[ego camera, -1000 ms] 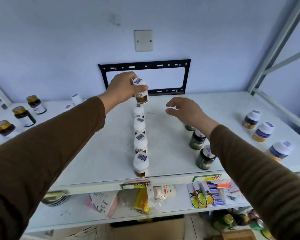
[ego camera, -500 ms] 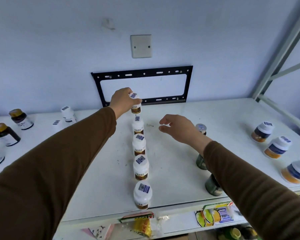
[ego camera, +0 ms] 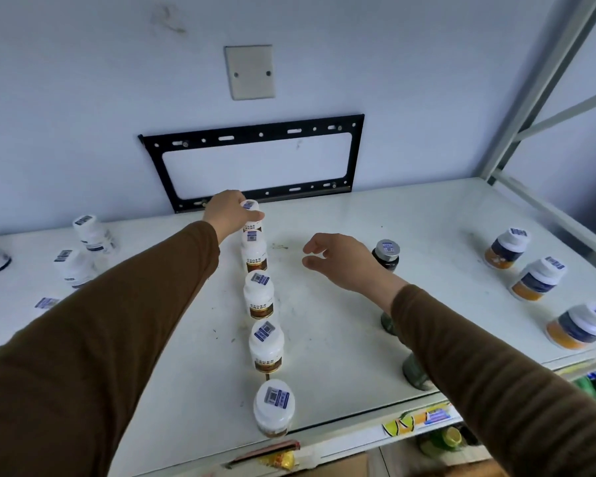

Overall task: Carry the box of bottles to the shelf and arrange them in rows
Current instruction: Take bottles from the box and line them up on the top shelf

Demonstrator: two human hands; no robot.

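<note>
1. Shelf (ego camera: 410, 215): white top board against the wall, a black wall bracket (ego camera: 252, 160) behind it. All places below are relative to the bracket.
2. Row of white bottles (ego camera: 259, 299): five standing upright, running from just below the bracket's lower bar straight out to the shelf's front edge. The row's long axis points away from the bracket toward the person. Spacing is close and roughly even; the two nearest the bracket look to be touching or nearly so.
3. Other groups: dark-capped bottles (ego camera: 386, 253) to the right of the row, below the bracket's right end, partly hidden by the right sleeve; orange-banded bottles (ego camera: 506, 249) far right; more white bottles (ego camera: 92, 232) far left, blurred.
4. Left hand (ego camera: 226, 211): fingers wrapped around the back bottle (ego camera: 252, 215), the one nearest the bracket. Base looks at or just above the shelf; contact not resolvable.
5. Right hand (ego camera: 338, 259): fingers loosely curled and spread, holding nothing, hovering right of the row's second bottle.
6. Key relation: the slot is at the row's bracket end, directly under the left hand, so the left is nearer. My read: release in line with the axis, without nudging the neighbour.
7. Bottle look: white plastic, white cap with blue barcode sticker, brown label band low on the body.
</note>
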